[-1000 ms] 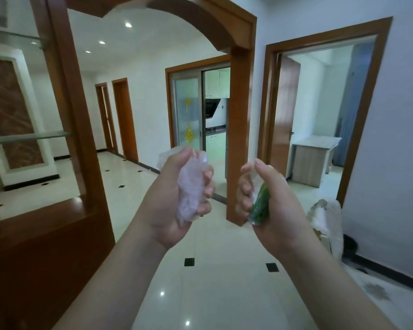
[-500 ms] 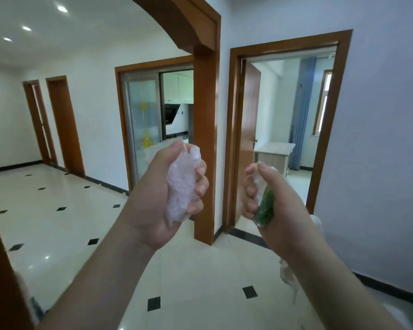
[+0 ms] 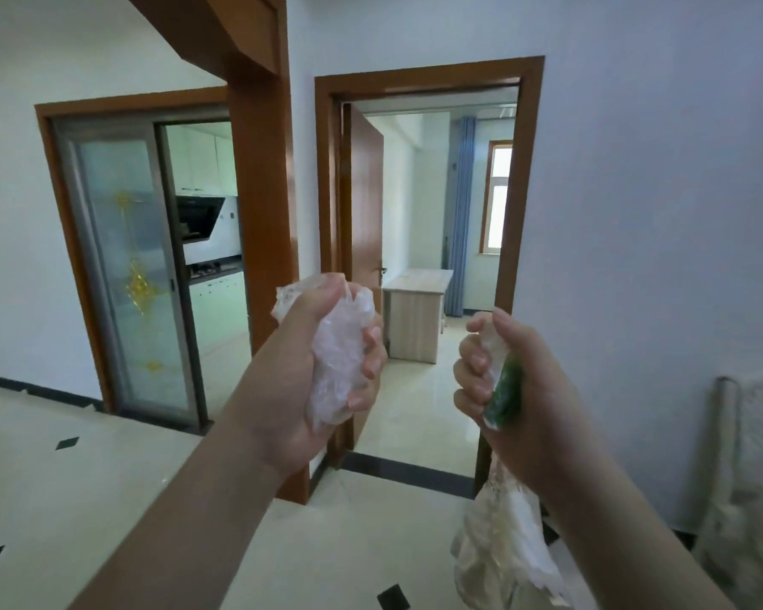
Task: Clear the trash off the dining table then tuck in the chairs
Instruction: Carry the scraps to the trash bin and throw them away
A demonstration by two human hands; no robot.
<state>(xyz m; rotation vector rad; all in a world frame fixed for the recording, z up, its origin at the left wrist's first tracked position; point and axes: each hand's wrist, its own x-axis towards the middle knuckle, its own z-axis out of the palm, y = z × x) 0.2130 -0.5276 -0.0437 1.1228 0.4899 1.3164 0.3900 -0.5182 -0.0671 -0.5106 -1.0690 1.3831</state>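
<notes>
The left hand is closed in a fist around a crumpled clear plastic wrapper, which bulges out above the thumb and between the fingers. The right hand is clenched on a green and clear wrapper, held level with the left and just beside it. A larger plastic bag hangs below the right hand. Beyond both hands stands an open doorway, over a glossy tiled floor.
</notes>
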